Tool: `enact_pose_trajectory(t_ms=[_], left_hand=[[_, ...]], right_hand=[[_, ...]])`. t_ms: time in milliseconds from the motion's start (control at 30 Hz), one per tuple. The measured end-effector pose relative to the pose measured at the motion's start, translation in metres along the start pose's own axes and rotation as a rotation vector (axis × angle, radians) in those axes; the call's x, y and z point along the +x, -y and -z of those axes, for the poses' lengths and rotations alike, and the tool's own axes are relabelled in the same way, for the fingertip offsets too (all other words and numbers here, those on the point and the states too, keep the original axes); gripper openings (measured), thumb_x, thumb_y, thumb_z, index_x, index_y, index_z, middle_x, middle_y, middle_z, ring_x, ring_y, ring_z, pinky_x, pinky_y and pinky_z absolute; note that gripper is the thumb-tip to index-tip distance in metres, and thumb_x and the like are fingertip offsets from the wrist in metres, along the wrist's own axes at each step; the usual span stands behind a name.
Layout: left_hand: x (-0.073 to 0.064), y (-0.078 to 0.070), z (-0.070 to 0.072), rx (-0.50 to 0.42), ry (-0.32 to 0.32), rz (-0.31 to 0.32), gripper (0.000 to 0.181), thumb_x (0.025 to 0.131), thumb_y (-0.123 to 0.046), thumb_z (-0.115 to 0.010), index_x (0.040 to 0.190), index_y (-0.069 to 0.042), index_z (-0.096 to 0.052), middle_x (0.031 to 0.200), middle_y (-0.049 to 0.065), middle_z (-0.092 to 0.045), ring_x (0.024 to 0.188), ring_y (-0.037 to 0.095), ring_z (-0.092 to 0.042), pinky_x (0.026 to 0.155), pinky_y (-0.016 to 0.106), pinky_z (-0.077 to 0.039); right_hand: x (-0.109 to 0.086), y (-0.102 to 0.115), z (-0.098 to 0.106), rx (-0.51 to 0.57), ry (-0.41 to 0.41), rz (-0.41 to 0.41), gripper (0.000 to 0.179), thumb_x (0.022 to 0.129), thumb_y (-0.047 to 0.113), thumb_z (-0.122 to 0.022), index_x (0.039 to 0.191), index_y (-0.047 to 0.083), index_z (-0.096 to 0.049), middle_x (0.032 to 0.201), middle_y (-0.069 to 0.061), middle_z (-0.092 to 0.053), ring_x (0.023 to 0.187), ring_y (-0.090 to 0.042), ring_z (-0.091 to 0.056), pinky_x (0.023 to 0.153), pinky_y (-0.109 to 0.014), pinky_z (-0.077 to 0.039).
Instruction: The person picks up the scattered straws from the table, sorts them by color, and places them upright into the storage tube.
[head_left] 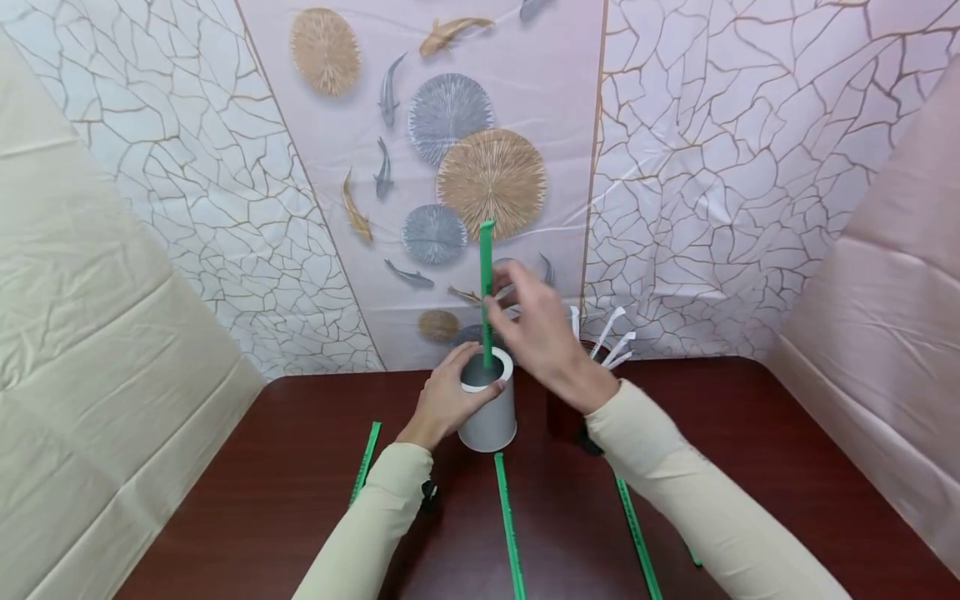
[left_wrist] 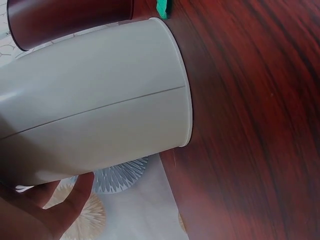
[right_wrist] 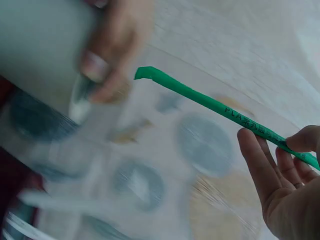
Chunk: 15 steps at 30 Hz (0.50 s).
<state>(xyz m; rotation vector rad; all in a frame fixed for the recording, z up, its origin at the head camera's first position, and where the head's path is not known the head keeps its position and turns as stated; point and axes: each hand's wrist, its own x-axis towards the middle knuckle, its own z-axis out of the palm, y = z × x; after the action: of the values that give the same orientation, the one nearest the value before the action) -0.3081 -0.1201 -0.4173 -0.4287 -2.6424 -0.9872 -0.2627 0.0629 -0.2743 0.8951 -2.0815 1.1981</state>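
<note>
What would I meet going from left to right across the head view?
Leftmost green straw, left hand, pale gray canister, right hand, white-wrapped straws, rightmost green straw end.

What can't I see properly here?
Head view: long green wrapped straw lying centrally, cut off at the bottom edge.
Right wrist view: left hand, blurred.
Right wrist view: held green printed straw, cut off at the right edge.
Left wrist view: dark red cylindrical container, cut off at the top edge.
</note>
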Motion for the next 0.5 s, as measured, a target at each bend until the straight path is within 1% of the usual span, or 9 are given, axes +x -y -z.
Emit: enact_pose_trajectory(t_ms=[33,100,233,300,400,500], left_hand=[[0.001,0.0,-0.001,-0.002,0.0,0.001,0.081,0.087,-0.072,-0.069,0.155,-0.03,-0.054,0.161,-0.01,-0.048,0.136,0.025,-0.059,0.1,0.055,-0.054],[0.001,0.0,-0.001,-0.004,0.007,0.004,0.082,0.087,-0.073,-0.069,0.157,-0.034,-0.051,0.161,-0.012,-0.046,0.135,0.024,-0.059,0.101,0.055,-0.053],[0.001,0.001,-0.002,-0.012,0.018,0.002,0.081,0.088,-0.068,-0.071,0.158,-0.036,-0.049,0.163,-0.011,-0.044,0.137,0.028,-0.059,0.103,0.059,-0.052],[0.0,0.002,-0.002,-0.013,0.02,0.009,0.08,0.089,-0.064,-0.072,0.159,-0.036,-0.047,0.165,-0.009,-0.043,0.139,0.032,-0.056,0.104,0.061,-0.05],[-0.001,0.004,0.0,-0.012,0.023,0.022,0.079,0.091,-0.061,-0.073,0.161,-0.036,-0.045,0.167,-0.006,-0.041,0.142,0.036,-0.054,0.106,0.063,-0.049],[-0.001,0.004,0.002,-0.007,0.028,0.026,0.076,0.093,-0.062,-0.07,0.16,-0.036,-0.047,0.167,-0.006,-0.042,0.14,0.036,-0.055,0.104,0.064,-0.049]], right_hand=[[-0.002,-0.005,-0.008,-0.019,0.012,0.01,0.023,0.099,-0.005,-0.063,0.122,-0.003,-0.06,0.107,-0.018,-0.069,0.09,-0.031,-0.075,0.077,-0.038,-0.063],[-0.009,-0.014,-0.021,-0.068,0.053,-0.009,0.027,0.1,-0.002,-0.064,0.127,0.0,-0.06,0.11,-0.016,-0.07,0.093,-0.029,-0.075,0.078,-0.04,-0.063],[-0.024,-0.035,-0.039,-0.143,0.166,-0.111,0.033,0.103,0.005,-0.066,0.135,0.009,-0.062,0.114,-0.011,-0.074,0.102,-0.028,-0.076,0.081,-0.045,-0.063],[-0.029,-0.044,-0.046,-0.185,0.231,-0.145,0.031,0.104,0.008,-0.066,0.134,0.012,-0.064,0.114,-0.009,-0.076,0.105,-0.027,-0.075,0.083,-0.046,-0.062],[-0.035,-0.051,-0.052,-0.249,0.321,-0.144,0.022,0.104,0.008,-0.065,0.126,0.011,-0.067,0.111,-0.007,-0.074,0.102,-0.026,-0.072,0.081,-0.044,-0.059],[-0.04,-0.049,-0.053,-0.306,0.373,-0.13,0.026,0.103,0.005,-0.065,0.129,0.005,-0.067,0.116,-0.011,-0.07,0.104,-0.027,-0.068,0.082,-0.042,-0.058]])
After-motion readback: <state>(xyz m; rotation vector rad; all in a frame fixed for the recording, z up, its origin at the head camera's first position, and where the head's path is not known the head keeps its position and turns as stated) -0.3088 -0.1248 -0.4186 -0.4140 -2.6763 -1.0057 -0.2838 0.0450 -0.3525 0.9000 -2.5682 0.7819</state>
